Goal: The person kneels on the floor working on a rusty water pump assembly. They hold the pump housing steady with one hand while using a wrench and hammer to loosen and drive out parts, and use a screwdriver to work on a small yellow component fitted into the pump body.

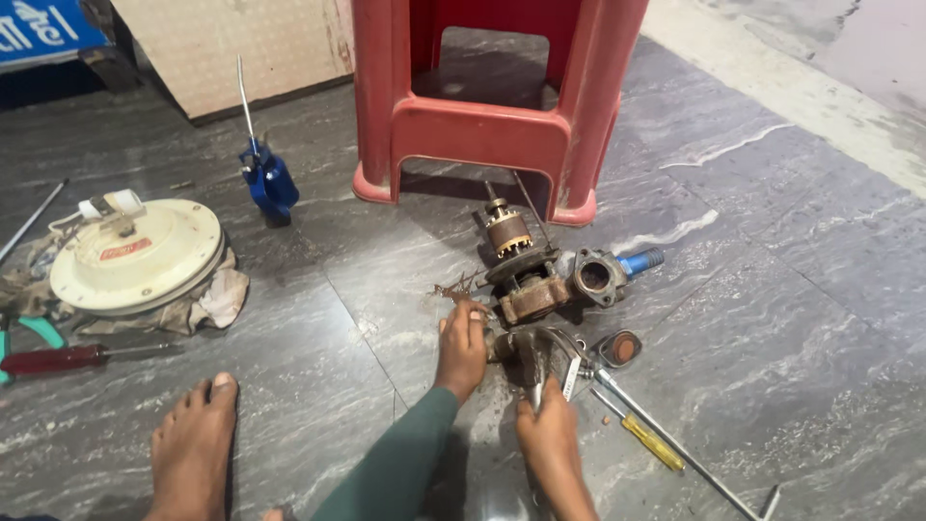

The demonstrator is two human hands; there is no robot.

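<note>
The left hand (461, 345) presses down with closed grip on a small rusty metal part (503, 344) that lies on the grey stone floor (752, 289), in front of the red plastic stool (492, 106). The right hand (548, 434) has its grip closed around the handles of metal pliers (536, 362), and their head touches the same part. Just behind lies a rusty pump body (531, 289) with a motor rotor (505, 230). A yellow-handled screwdriver (648, 440) lies near the right hand. A bare foot (193, 449) rests on the left.
</note>
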